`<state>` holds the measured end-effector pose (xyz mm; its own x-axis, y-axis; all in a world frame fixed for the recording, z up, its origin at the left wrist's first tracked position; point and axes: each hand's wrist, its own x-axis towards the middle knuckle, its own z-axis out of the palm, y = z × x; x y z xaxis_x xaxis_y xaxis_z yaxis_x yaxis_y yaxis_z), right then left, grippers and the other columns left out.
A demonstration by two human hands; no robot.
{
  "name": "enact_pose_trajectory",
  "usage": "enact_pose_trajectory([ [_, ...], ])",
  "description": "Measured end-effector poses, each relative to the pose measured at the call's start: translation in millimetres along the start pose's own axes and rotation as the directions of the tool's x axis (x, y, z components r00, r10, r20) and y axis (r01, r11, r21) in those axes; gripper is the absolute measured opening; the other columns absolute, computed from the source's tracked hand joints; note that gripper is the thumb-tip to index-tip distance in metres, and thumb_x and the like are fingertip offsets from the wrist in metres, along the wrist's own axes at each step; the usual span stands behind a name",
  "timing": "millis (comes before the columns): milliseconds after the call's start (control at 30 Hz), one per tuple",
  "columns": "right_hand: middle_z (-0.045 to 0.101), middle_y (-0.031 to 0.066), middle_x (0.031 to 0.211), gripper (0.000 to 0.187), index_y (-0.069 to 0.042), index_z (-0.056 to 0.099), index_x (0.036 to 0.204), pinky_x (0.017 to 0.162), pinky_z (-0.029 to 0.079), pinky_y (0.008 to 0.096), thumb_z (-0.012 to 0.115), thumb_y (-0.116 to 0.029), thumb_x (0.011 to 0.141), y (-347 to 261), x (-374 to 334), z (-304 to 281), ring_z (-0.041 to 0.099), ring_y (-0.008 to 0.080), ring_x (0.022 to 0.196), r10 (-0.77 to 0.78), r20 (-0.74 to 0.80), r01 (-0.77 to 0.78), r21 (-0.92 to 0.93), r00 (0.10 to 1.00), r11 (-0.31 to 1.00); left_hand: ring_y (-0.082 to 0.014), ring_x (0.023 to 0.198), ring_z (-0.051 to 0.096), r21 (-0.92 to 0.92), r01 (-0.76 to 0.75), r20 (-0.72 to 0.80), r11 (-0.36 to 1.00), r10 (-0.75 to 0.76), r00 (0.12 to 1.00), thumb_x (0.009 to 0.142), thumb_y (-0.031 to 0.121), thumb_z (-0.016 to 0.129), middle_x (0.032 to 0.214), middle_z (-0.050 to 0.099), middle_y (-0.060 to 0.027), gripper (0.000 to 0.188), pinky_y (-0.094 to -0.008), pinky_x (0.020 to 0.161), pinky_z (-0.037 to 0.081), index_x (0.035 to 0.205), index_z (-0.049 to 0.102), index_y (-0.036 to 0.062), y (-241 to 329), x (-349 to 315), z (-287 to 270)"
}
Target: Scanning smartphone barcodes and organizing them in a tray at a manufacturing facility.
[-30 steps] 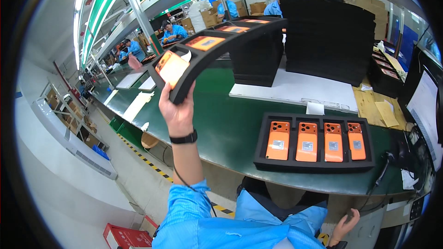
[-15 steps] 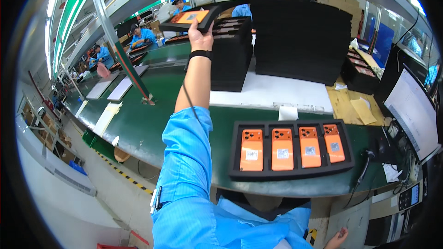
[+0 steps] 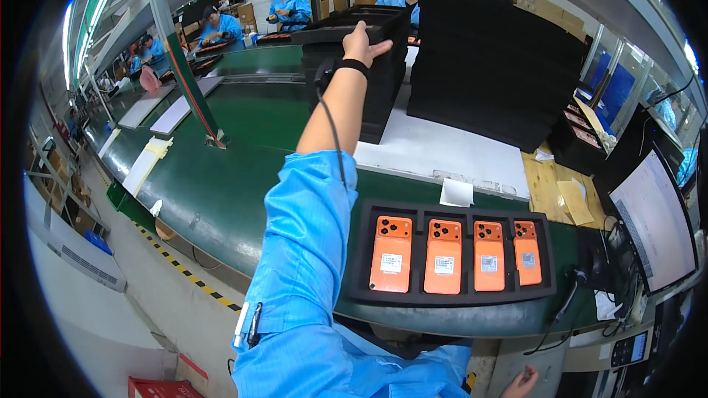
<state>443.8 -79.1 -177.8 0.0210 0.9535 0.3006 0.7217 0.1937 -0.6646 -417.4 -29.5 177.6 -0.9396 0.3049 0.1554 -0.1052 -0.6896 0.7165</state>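
My left hand (image 3: 361, 46) reaches far forward, at the near edge of a black foam tray (image 3: 346, 26) on top of a stack of black trays (image 3: 376, 107). Its thumb sticks out to the right and its fingers lie against the tray's edge, not wrapped round it. Near me on the bench, another black foam tray (image 3: 461, 299) holds several orange phones (image 3: 442, 258), camera side up, with white labels on their backs. My right hand (image 3: 522, 382) hangs low by the bench's front edge, its fingers loosely bent and apart, with nothing visible in them.
A tall black stack (image 3: 487, 66) stands behind the white board (image 3: 450, 151). To the right are a monitor (image 3: 653, 225), a handheld scanner (image 3: 571, 287) and a boxy machine with a small screen (image 3: 627, 350). A metal post (image 3: 173, 51) rises left. Several people in blue work beyond.
The tray that my left hand held up, tilted with an orange phone showing, now rests on the stack. My left hand has moved right and its grip has loosened. The view has shifted.
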Motion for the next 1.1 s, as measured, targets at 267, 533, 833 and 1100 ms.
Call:
enact_pose_trajectory([
  [267, 0.055, 0.0182, 0.108, 0.026, 0.004, 0.053, 0.110, 0.097, 0.038, 0.0429, 0.052, -0.002, 0.085, -103.2, 129.8, 13.9, 0.052, 0.0361, 0.105, -0.464, -0.083, 0.465, -0.013, 0.882, 0.885, -0.0250, 0.058, 0.068, 0.889, -0.058, 0.194, 0.455, -0.258, 0.947, 0.095, 0.061, 0.038, 0.071, 0.068, -0.0162, 0.071, -0.0325, 0.049, 0.053, 0.093, 0.063, -0.0048, 48.6, -23.5, -44.9],
  [533, 0.054, 0.0195, 0.123, 0.041, 0.002, 0.048, 0.130, 0.100, 0.039, 0.0390, 0.055, -0.019, 0.096, -63.0, 196.2, 74.8, 0.053, 0.0334, 0.116, -0.194, -0.126, 0.213, 0.166, 0.973, 0.963, -0.0173, 0.047, 0.059, 0.866, -0.236, 0.252, 0.441, 0.022, 0.967, 0.094, 0.036, 0.054, 0.059, 0.055, -0.0049, 0.038, -0.0282, 0.042, 0.048, 0.073, 0.056, 0.0035, -13.2, -46.8, -20.2],
  [833, 0.051, 0.0017, 0.077, 0.037, -0.003, 0.051, 0.124, 0.048, 0.038, 0.0215, 0.054, -0.030, 0.098, -135.2, 236.1, 31.7, 0.045, 0.0075, 0.056, 0.033, 0.758, -0.747, 0.634, 0.652, 0.199, -0.0306, 0.099, 0.063, 0.630, -0.726, 0.759, 0.274, -0.413, 0.503, 0.088, 0.025, 0.061, 0.107, 0.067, -0.0164, 0.029, -0.0370, 0.088, 0.049, 0.107, 0.067, 0.0033, -132.6, -331.7, -21.6],
  [1100, 0.046, -0.0009, 0.077, 0.045, -0.004, 0.050, 0.121, 0.044, 0.036, 0.0194, 0.041, -0.044, 0.101, -248.0, 183.3, 4.1, 0.041, 0.0050, 0.054, -0.245, 0.885, -0.772, 0.465, 0.396, 0.433, -0.0353, 0.102, 0.059, 0.522, -0.705, 0.853, 0.480, -0.272, 0.446, 0.084, 0.022, 0.061, 0.105, 0.064, -0.0189, 0.031, -0.0425, 0.090, 0.048, 0.107, 0.066, 0.0018, -184.5, -417.1, 10.0],
])
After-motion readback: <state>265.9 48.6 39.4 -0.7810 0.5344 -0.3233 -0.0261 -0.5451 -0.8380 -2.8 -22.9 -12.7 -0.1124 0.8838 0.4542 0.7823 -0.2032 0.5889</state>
